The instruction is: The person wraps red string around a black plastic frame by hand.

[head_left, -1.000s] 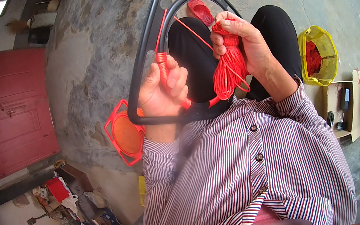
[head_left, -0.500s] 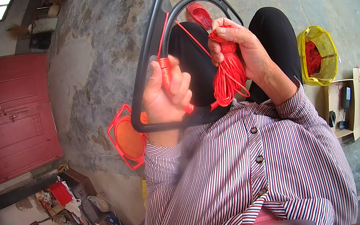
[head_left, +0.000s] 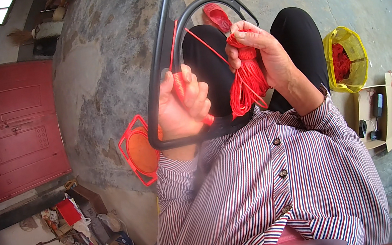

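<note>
My left hand (head_left: 181, 105) is closed around the inner bar of a black tubular frame (head_left: 155, 73), over a tight coil of red cord (head_left: 179, 84) wound on that bar. Its fingers hide part of the coil, and some red shows below them. From the coil a strand rises along the frame. Another strand slants down to the right toward my right hand (head_left: 262, 46). That hand pinches the top of a looped red cord bundle (head_left: 251, 84), its loose loops hanging over my lap. The frame leans across my left thigh.
At the right stands a yellow basket (head_left: 351, 85) holding red cord, beside an open cardboard box (head_left: 373, 116) with small items. A red stool (head_left: 140, 151) is by my left forearm. A red shoe (head_left: 216, 15) shows beyond my knees. Left are a red door (head_left: 13, 134) and piled clutter.
The black frame has tilted slightly, its top shifting left. My left hand covers more of the wound coil. The bundle's hanging loops have swung a little; my right hand stays almost where it was.
</note>
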Motion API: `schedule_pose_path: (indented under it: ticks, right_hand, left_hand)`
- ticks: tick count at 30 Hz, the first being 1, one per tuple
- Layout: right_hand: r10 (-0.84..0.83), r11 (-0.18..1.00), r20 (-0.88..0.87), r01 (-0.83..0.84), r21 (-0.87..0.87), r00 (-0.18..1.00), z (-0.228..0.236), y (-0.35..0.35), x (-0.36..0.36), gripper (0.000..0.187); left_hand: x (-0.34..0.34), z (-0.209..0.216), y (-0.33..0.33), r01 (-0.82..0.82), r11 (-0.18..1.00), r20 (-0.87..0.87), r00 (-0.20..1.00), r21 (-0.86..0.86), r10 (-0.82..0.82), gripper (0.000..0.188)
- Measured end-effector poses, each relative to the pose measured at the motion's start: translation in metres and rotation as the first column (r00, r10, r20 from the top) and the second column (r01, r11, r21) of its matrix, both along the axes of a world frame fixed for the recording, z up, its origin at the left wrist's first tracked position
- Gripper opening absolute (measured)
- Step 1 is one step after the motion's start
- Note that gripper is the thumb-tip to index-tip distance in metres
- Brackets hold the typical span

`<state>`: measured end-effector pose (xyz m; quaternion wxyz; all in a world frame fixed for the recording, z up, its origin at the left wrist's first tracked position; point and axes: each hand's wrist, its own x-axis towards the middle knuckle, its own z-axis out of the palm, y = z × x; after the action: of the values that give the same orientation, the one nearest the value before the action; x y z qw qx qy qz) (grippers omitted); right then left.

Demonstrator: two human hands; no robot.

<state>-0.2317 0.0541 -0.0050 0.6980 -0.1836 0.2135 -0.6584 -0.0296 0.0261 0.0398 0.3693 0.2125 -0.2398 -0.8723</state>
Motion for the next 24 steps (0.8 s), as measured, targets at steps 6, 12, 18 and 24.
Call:
schedule_pose_path:
  ticks: [6, 12, 18, 24]
  right_hand:
    - [0.045, 0.999, 0.010, -0.045, -0.021, 0.999, -0.001, -0.003, -0.008, 0.013]
    - [0.000, 0.993, 0.309, -0.036, 0.111, 0.951, -0.009, -0.006, -0.017, 0.012]
    - [-0.131, 0.977, 0.471, 0.031, 0.213, 0.873, -0.023, -0.009, -0.026, 0.030]
    - [0.028, 0.999, 0.394, -0.016, -0.035, 0.919, 0.006, -0.005, -0.014, 0.044]
  left_hand:
    - [0.006, -0.002, -0.004, 0.113, 0.993, -0.090, 0.989, -0.037, -0.116, 0.035]
    - [0.010, -0.002, 0.001, -0.074, 0.953, -0.025, 0.997, -0.294, 0.070, 0.033]
    - [0.007, -0.002, 0.010, -0.104, 0.931, 0.095, 0.985, -0.350, 0.146, 0.037]
    - [0.008, -0.001, 0.011, -0.128, 0.944, 0.126, 0.977, -0.303, 0.173, 0.039]
